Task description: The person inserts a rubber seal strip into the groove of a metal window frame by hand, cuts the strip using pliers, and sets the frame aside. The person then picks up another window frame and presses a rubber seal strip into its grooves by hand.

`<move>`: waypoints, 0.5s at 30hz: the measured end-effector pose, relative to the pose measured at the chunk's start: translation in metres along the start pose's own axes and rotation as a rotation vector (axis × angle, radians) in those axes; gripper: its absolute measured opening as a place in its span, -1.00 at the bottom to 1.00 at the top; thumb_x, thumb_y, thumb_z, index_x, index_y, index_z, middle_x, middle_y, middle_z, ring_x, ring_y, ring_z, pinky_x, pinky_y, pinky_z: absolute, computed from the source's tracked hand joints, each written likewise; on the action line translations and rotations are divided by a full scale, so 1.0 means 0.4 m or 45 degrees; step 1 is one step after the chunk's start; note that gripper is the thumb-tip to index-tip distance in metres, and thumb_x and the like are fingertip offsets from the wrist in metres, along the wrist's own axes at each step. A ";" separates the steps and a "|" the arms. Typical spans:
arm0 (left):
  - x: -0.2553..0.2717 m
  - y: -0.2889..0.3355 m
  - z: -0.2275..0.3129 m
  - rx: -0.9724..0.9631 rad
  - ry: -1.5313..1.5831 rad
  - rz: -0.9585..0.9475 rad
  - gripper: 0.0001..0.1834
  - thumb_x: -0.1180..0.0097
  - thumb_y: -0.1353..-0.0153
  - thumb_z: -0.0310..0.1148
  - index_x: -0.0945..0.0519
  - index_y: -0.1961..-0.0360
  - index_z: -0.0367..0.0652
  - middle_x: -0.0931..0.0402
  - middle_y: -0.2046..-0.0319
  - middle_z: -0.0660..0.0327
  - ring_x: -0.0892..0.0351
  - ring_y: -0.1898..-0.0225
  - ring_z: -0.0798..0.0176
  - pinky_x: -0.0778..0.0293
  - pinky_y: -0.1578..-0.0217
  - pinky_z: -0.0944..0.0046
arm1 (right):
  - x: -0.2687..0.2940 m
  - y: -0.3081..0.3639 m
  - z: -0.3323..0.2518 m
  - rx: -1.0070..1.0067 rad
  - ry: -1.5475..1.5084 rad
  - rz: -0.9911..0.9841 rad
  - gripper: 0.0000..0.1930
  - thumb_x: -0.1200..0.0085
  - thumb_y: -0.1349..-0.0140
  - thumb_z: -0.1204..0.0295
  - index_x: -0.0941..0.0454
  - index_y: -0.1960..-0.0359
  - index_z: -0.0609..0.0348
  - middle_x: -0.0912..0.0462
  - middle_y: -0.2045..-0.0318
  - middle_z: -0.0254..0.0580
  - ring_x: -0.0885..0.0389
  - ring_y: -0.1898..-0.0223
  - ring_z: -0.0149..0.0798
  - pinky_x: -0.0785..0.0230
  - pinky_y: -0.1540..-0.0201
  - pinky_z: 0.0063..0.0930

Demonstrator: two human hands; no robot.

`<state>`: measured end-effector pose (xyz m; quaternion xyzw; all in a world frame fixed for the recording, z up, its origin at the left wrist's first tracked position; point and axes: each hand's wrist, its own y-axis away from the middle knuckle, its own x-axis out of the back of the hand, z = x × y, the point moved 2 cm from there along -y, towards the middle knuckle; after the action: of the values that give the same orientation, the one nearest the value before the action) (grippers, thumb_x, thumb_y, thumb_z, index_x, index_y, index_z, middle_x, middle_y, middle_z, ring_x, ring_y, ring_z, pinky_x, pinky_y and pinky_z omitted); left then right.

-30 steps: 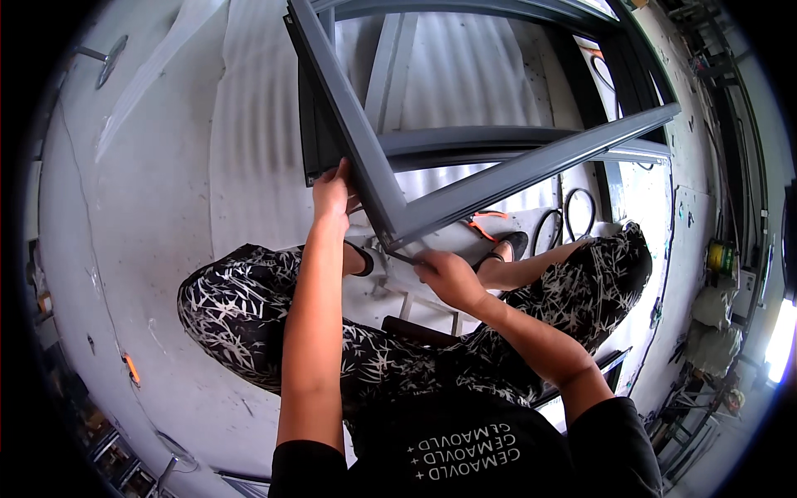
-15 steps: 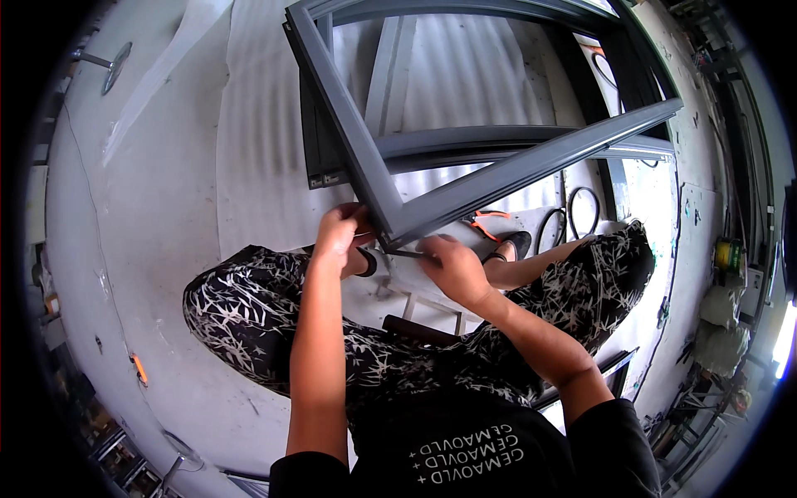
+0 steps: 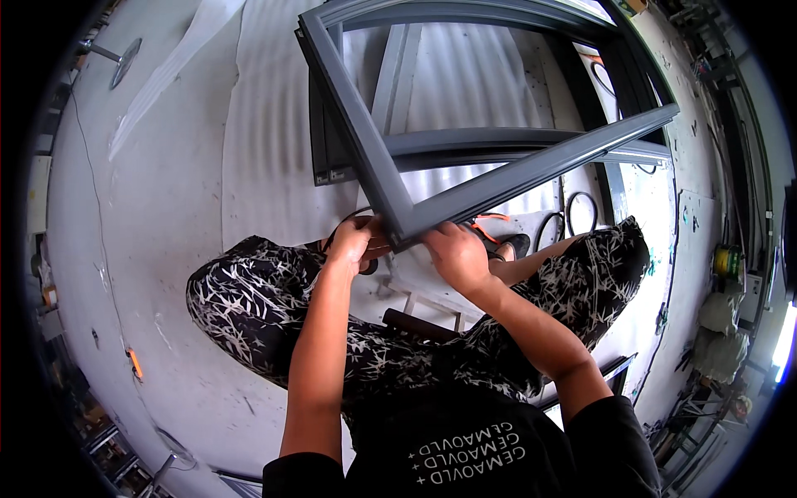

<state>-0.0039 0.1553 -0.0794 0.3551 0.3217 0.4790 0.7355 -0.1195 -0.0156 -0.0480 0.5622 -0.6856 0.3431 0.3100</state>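
A dark grey window sash frame (image 3: 515, 170) stands tilted over the floor, its near corner pointing toward me. Close by that corner's left side is my left hand (image 3: 355, 241), its fingers closed. A thin black rubber strip (image 3: 334, 229) arcs out beside this hand and seems to run into its fingers. My right hand (image 3: 457, 256) is curled against the frame's lower edge, just right of the corner. Its fingertips are tucked under the profile, so what they grip is hidden. Behind the right hand lie orange-handled pliers (image 3: 491, 217), partly covered.
A larger dark frame (image 3: 332, 141) lies beneath the sash, on white wavy sheeting (image 3: 270, 149). Loops of black strip (image 3: 583, 199) rest to the right. A dark tube (image 3: 419, 325) lies between my legs. An orange-handled tool (image 3: 134, 363) is on the floor at left.
Both hands have moved in closer to the sash corner. The strip seen between them under the corner no longer shows there; an arc of it now shows left of my left hand.
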 end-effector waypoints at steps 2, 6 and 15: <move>0.010 -0.035 -0.027 -0.056 -0.041 0.036 -0.62 -0.08 -0.35 -0.26 -0.48 -0.02 -0.36 -0.61 0.34 0.12 -0.65 0.38 0.20 -0.62 0.30 0.23 | -0.007 0.001 0.004 0.065 0.065 0.020 -0.80 -0.11 -0.06 0.51 -0.66 0.28 -0.04 -0.58 0.38 -0.14 -0.59 0.37 0.01 -0.47 0.34 -0.20; -0.010 -0.028 -0.038 -0.152 -0.072 0.080 -0.68 -0.06 -0.35 -0.29 -0.51 0.06 -0.38 -0.57 0.44 0.16 -0.58 0.49 0.28 -0.53 0.46 0.31 | -0.009 0.007 0.017 0.090 0.150 -0.043 -0.76 -0.07 -0.02 0.53 -0.67 0.27 -0.05 -0.58 0.39 -0.14 -0.61 0.37 -0.02 -0.49 0.35 -0.22; -0.037 0.033 -0.133 -0.091 0.010 -0.065 -0.71 -0.07 -0.35 -0.35 -0.51 0.05 -0.37 -0.60 0.33 0.14 -0.65 0.37 0.25 -0.63 0.26 0.28 | -0.021 0.013 0.019 0.147 0.162 0.028 -0.84 -0.08 0.07 0.54 -0.57 0.40 0.05 -0.49 0.50 -0.15 -0.57 0.38 -0.05 -0.48 0.39 -0.19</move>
<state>-0.0584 0.1566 -0.0953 0.3186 0.3162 0.4726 0.7584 -0.1233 -0.0164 -0.0597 0.5486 -0.6497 0.4207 0.3163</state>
